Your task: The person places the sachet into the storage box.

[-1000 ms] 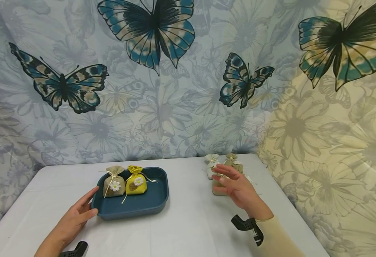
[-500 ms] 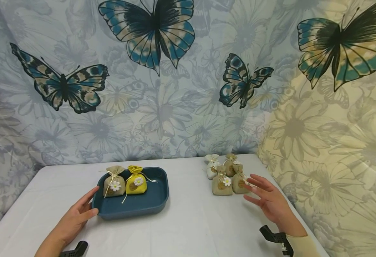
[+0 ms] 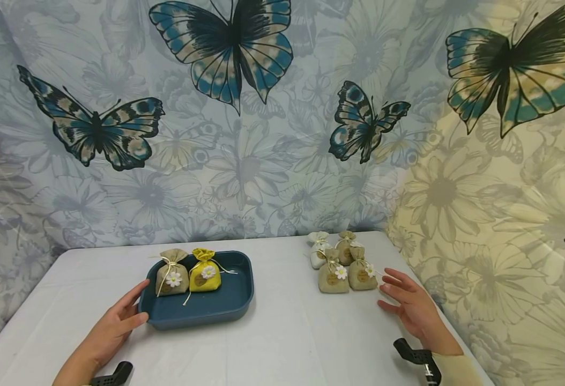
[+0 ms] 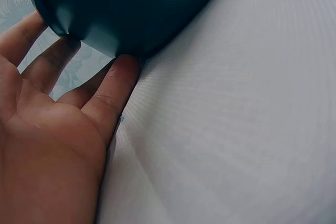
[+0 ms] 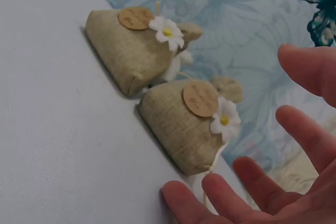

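Biggest thing first: the counter point(image 3: 282, 343) has a smooth white cover, and the blue tray point(image 3: 229, 305) sits on it just past your left hand point(image 3: 111, 329). Your fingers point(image 4: 113, 90) there are straight and relaxed, tips touching the tray's near corner, not wrapped round anything. If you lean on that corner, I'd guess the tray skates away from your fingertips across that slick cover, and the beige pouch point(image 3: 171, 273) and yellow pouch point(image 3: 204, 271) standing inside it topple.

On the other side, your right hand point(image 3: 410, 308) is spread open, fingers point(image 5: 307, 124) apart and holding nothing. The nearest linen pouch point(image 5: 184, 124) sits just beyond your fingertips, not touching them as far as I can tell, with a second linen pouch point(image 5: 128, 43) right beside it. Two more, a brown pouch point(image 3: 346, 247) and a white pouch point(image 3: 318, 250), are bunched farther out from your fingers.

The pack is tight, so a wide-open reach probably shoves the neighbour over while you go for the near one. These look soft and top-heavy at the tied neck, so they tip easily.

Smallest risk: the daisy point(image 5: 224, 120) and round tag point(image 5: 200, 98) face your fingertips. Pinch there and you may crush or pull off the trim. The thin string near your fingertips could snag too.
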`<state>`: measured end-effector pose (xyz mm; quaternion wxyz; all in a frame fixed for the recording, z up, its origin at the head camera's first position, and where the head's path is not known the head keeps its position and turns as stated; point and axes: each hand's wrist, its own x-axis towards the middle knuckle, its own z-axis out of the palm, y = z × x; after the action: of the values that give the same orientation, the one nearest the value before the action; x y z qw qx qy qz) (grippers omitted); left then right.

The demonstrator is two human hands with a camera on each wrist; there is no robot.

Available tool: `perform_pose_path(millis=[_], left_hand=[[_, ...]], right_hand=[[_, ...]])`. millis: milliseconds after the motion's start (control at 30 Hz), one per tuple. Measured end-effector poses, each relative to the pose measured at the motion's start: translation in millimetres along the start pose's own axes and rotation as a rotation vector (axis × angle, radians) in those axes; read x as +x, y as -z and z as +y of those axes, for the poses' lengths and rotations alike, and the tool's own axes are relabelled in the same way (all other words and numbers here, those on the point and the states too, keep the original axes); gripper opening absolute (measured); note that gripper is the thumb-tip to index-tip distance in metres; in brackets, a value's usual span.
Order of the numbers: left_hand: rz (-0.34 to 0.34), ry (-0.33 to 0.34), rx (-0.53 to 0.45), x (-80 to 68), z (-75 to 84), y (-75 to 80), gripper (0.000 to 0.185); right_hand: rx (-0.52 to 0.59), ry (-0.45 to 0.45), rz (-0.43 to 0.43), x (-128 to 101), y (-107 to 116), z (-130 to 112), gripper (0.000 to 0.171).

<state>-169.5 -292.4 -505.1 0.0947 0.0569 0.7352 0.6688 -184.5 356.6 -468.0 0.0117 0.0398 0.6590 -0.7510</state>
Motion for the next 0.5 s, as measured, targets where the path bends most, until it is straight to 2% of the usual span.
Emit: perform_pose_path(millis=[167,333,500], left_hand=[[0.002,0.005,-0.008,0.8,-1.0,0.3,0.078],[0.002,0.017,-0.018,1.8,-1.3,-0.3,0.079],[0.009,0.018,-0.014,1.2,-0.2,-0.2,0.079]], right_hand=[[-0.044,-0.033,0.040,9,2,3,0.035],[-0.080,-0.026,0.070,16,5,1,0.037],[-0.122,-0.030,0.039,25,7,-4,0.049]])
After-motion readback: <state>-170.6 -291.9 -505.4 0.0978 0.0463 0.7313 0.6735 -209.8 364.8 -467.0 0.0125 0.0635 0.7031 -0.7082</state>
